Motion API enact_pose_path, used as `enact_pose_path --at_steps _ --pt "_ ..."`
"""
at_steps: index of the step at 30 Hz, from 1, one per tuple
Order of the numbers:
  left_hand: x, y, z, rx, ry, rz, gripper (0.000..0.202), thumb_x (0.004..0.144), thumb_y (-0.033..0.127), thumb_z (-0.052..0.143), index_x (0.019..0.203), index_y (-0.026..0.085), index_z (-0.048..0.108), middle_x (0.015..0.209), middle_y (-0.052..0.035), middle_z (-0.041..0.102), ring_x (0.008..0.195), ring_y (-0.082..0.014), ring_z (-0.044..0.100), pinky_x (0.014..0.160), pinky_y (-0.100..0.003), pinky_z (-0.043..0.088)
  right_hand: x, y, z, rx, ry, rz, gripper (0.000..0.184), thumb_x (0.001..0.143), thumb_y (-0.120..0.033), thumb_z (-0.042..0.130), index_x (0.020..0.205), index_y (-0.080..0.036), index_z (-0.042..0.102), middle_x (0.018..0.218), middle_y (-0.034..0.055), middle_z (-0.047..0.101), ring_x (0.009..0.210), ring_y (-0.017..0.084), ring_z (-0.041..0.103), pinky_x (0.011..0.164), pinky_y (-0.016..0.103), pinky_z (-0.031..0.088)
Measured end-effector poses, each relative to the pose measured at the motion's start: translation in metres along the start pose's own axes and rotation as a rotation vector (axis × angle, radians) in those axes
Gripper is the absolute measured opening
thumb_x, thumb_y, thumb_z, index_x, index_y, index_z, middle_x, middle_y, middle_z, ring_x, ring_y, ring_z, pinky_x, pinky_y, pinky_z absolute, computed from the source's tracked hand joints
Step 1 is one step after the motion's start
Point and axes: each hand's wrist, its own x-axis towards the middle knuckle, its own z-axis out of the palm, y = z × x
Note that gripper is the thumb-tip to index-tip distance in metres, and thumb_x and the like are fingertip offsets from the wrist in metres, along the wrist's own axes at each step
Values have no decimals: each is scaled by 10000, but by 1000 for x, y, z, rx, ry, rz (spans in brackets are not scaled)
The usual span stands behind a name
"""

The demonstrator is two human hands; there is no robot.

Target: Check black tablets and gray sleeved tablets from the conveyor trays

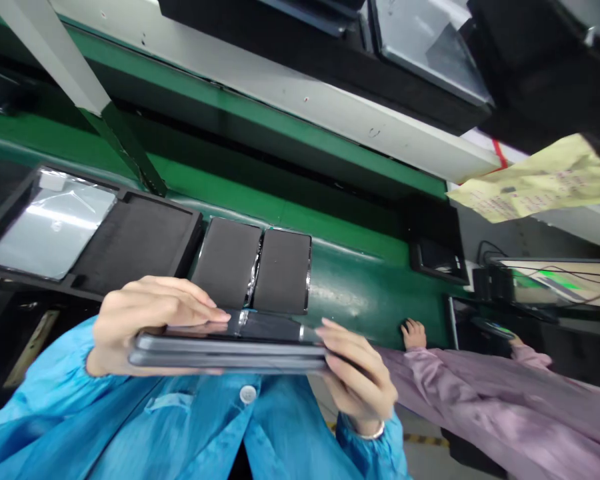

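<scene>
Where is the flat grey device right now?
Head view, lower centre: the flat grey device is held edge-on between the left hand and right hand, just below two dark pads on the green belt.

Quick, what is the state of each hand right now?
Left hand: closed on the left end of the flat grey device, fingers on top.
Right hand: closed on the device's right end.

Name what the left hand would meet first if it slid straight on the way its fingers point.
Probably the right hand: the left hand points along the top of the dark flat device, whose far end the right hand grips. Depth is unclear.
</scene>
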Motion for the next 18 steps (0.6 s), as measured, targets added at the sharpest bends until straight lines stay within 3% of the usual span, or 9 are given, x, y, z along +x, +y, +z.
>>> enact_pose_path --at_steps 3,5,7,9,11,12,14,16,18 --pt "25 6 8 288 -255 252 114 960 149 642 972 146 755 962 -105 835 878 -250 827 886 -305 718 21 -3 19 -30 -218 111 505 998 -288 687 1492 -215 609 1266 166 810 1139 334 815 1019 567 696" --pt "38 12 20 491 -300 394 247 939 61 532 877 161 748 880 -82 825 820 -231 820 884 -315 714 25 -3 37 65 -167 220 388 1020 -226 614 1402 -243 676 1237 110 830 1127 264 822 1004 447 700" --pt "44 15 26 565 -291 443 252 952 94 533 854 186 747 853 -57 817 790 -222 809 880 -328 712 23 0 52 174 -40 283 273 1017 -182 590 1211 -266 763 1129 64 860 1048 226 841 928 366 702" --pt "38 9 19 563 -244 368 148 977 285 651 953 206 774 985 -37 832 904 -230 809 1035 -369 668 17 7 60 278 74 309 182 1026 -248 619 1079 -257 793 1048 66 872 965 230 853 865 349 702" --pt "25 -6 5 525 -172 187 385 900 511 786 1153 221 782 1168 -14 816 1116 -259 776 1199 -423 563 9 12 61 378 161 350 207 1021 -394 661 1003 -240 799 969 81 874 885 249 858 804 349 707" --pt "18 -17 -2 473 -166 103 473 879 532 808 1241 230 767 1217 -2 805 1189 -266 752 1200 -439 557 6 14 60 422 194 396 263 1010 -463 673 961 -236 797 930 85 872 855 259 858 775 350 707" --pt "7 -35 -9 252 -181 71 382 919 348 782 1279 224 758 1207 2 807 1169 -250 763 1056 -415 645 1 15 57 476 242 524 375 991 -576 665 887 -235 782 881 86 868 832 277 857 743 363 706" --pt "0 -45 -4 33 -146 108 376 899 132 709 1264 198 770 1148 -23 821 1005 -248 806 894 -414 707 -1 15 56 491 247 642 495 982 -688 606 842 -241 767 872 86 866 836 289 856 753 395 707" --pt "-2 -45 8 -89 -5 28 357 836 118 725 1167 209 824 1037 -45 836 809 -280 811 797 -477 726 -1 16 56 502 248 657 616 939 -816 546 811 -249 750 840 88 860 791 294 851 737 413 706"
